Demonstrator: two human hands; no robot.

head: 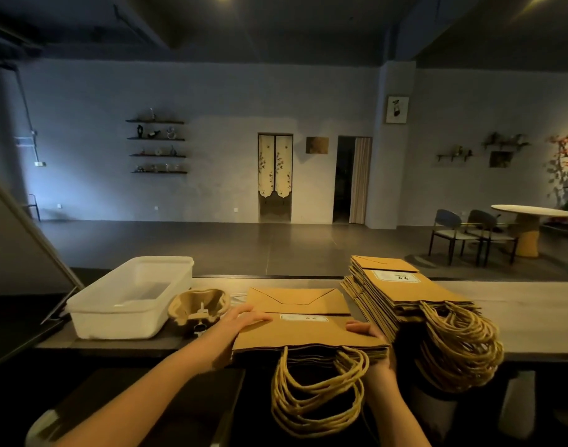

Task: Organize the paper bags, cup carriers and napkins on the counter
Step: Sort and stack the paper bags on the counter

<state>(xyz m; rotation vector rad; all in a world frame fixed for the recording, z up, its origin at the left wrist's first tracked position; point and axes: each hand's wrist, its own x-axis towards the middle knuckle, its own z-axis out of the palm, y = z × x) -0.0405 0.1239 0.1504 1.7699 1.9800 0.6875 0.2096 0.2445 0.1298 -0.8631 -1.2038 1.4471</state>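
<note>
Two stacks of paper bags lie on the counter (527,321): a tall pile (411,291) at right, already gathered, and a thinner near stack (305,333) at centre, handles hanging over the near edge; the left hand (243,319) lays fairly straight fingers on its left edge; the right hand (374,345) clasps its right edge, thumb on top, fingers hidden beneath; cup carriers (198,306) sit just left, beside a white tub (92,321), seemingly unsorted; no napkins show; roughly halfway, I judge.
</note>
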